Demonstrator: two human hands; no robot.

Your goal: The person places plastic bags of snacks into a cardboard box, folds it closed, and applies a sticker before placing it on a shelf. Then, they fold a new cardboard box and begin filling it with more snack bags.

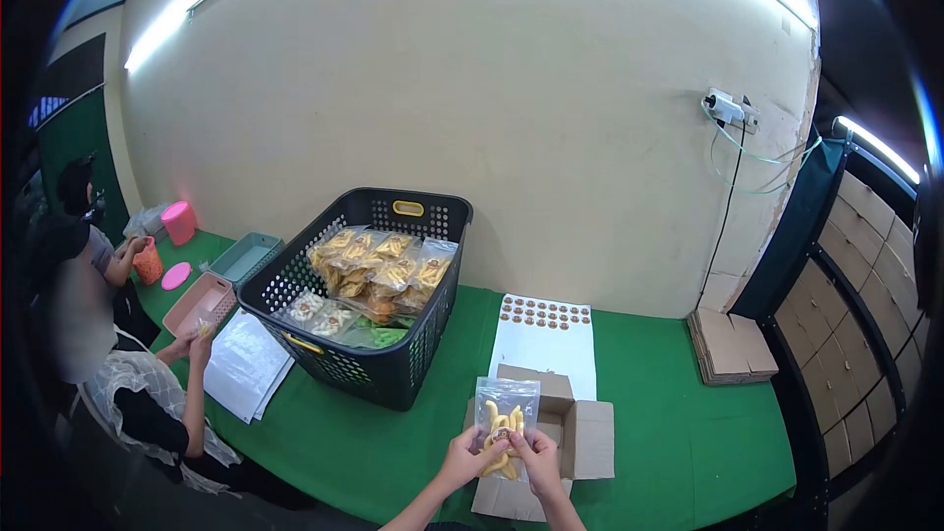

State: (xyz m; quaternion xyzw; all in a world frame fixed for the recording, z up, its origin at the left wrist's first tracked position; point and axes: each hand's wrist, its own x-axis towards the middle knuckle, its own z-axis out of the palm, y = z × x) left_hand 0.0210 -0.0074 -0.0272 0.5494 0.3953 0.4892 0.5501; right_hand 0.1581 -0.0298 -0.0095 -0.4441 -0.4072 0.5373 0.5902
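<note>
A clear plastic snack bag (506, 395) of curved yellow snack sticks is held upright between my two hands. My left hand (462, 462) grips its left side, and my right hand (539, 462) grips the right. Both thumbs press near a small round brown sticker on the bag's front. Just behind and below the bag is an open cardboard box (593, 441) with its flaps spread; the bag and my hands cover part of it. Beyond the box lies a white sheet of round brown stickers (544, 339), partly under a flap.
A black basket (388, 374) holding several snack bags stands left on the green table (678, 413). Flattened cardboard boxes (733, 344) are stacked at right. White papers (246, 364), a pink tray (202, 303) and a green tray (246, 258) lie left, near two people.
</note>
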